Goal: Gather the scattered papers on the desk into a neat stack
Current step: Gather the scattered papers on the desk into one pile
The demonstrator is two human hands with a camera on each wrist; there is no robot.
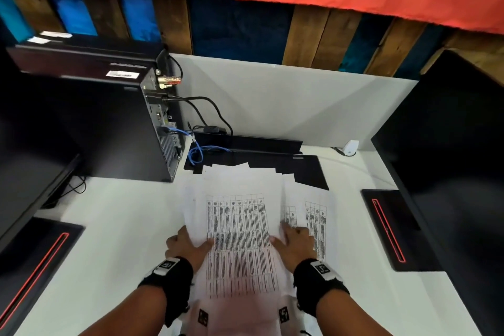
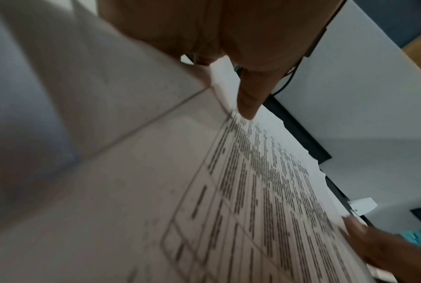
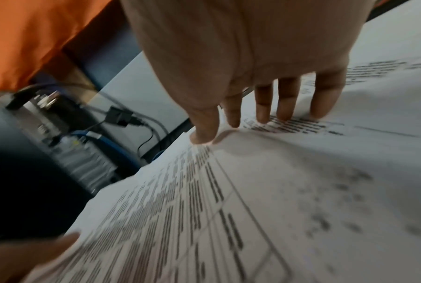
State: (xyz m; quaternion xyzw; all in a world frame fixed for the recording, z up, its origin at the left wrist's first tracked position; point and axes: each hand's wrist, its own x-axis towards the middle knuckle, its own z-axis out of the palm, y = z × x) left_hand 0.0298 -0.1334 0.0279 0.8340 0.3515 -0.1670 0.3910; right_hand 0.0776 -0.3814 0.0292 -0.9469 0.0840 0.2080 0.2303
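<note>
Several white sheets printed with tables, the papers (image 1: 240,226), lie overlapped on the white desk (image 1: 122,226) in front of me. My left hand (image 1: 188,247) holds the left edge of the top sheet, its thumb (image 2: 248,99) pressed on the print; the other fingers are hidden behind a raised sheet. My right hand (image 1: 296,243) lies flat on the papers, fingers (image 3: 285,103) straight and spread over a sheet that sticks out to the right (image 1: 316,215). The thumb touches the middle sheet. In the wrist views the papers (image 2: 253,181) (image 3: 228,210) fill the lower part.
A black computer tower (image 1: 109,123) with cables (image 1: 201,150) stands at the back left. A black mat (image 1: 305,169) lies behind the papers. Dark monitors stand left (image 1: 27,158) and right (image 1: 450,158), their red-lined bases (image 1: 35,267) (image 1: 390,229) on the desk. A white adapter (image 1: 350,147) sits at the back.
</note>
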